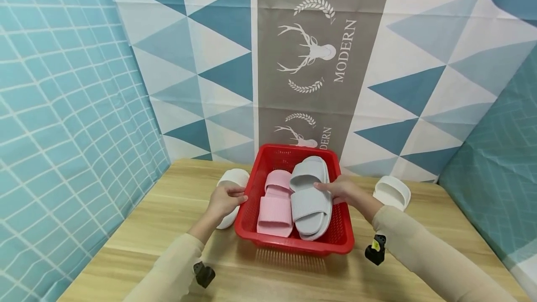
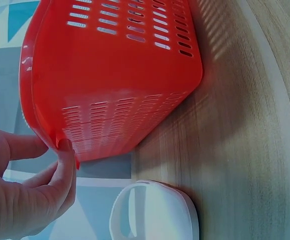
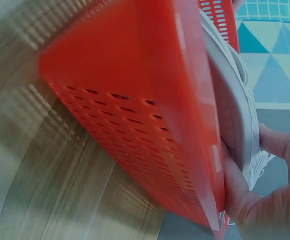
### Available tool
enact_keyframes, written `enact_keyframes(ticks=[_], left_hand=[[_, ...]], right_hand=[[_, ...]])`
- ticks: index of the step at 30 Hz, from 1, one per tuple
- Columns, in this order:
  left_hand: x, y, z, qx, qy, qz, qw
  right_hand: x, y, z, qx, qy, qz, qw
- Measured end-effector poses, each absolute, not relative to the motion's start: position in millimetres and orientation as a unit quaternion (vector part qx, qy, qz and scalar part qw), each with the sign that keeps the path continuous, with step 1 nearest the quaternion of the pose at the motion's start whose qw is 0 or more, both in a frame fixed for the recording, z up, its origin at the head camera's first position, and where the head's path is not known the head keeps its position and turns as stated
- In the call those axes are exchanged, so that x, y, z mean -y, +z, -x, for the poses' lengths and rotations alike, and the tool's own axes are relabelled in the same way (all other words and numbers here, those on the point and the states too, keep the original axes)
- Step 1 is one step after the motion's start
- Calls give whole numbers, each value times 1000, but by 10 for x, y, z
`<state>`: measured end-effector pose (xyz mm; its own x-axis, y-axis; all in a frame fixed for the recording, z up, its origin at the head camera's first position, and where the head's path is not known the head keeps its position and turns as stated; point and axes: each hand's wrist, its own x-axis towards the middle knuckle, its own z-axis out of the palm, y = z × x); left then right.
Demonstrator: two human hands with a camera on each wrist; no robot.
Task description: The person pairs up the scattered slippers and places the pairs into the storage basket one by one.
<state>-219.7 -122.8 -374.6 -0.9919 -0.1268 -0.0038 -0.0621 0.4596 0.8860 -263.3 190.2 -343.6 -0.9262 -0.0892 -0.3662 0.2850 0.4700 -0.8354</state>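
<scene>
Head view gives me the whole layout: a red basket [image 1: 293, 241] sits on the wooden worktop [image 1: 147, 227] towards its far edge, holding a pink slipper [image 1: 276, 202] and a grey slipper [image 1: 311, 197] side by side. Two white slippers lie outside it, one [image 1: 232, 178] just beside the basket's left wall behind my left hand [image 1: 224, 199], the other [image 1: 392, 192] near the right wall, close to the patterned backdrop [image 1: 319, 59].

My left hand pinches the basket's left rim, thumb and fingertips curled onto it. My right hand [image 1: 341, 190] reaches over the right rim, its fingers lying on the grey slipper. Both forearms come in from the near edge, bent inward.

Left wrist view shows what the head view hides: the thumb [image 2: 65, 165] pressing the rim's lip, and the white slipper lying close beneath. Right wrist view shows the fingers wrapped round the grey slipper's edge against the basket wall, grasping both.
</scene>
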Motion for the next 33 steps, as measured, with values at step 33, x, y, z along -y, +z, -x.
enact_keyframes(ticks=[33], left_hand=[[1272,-3796,2224,829,-557,-52,21]], right_hand=[[-1913,-3468,2666,-837,-509,-55,192]])
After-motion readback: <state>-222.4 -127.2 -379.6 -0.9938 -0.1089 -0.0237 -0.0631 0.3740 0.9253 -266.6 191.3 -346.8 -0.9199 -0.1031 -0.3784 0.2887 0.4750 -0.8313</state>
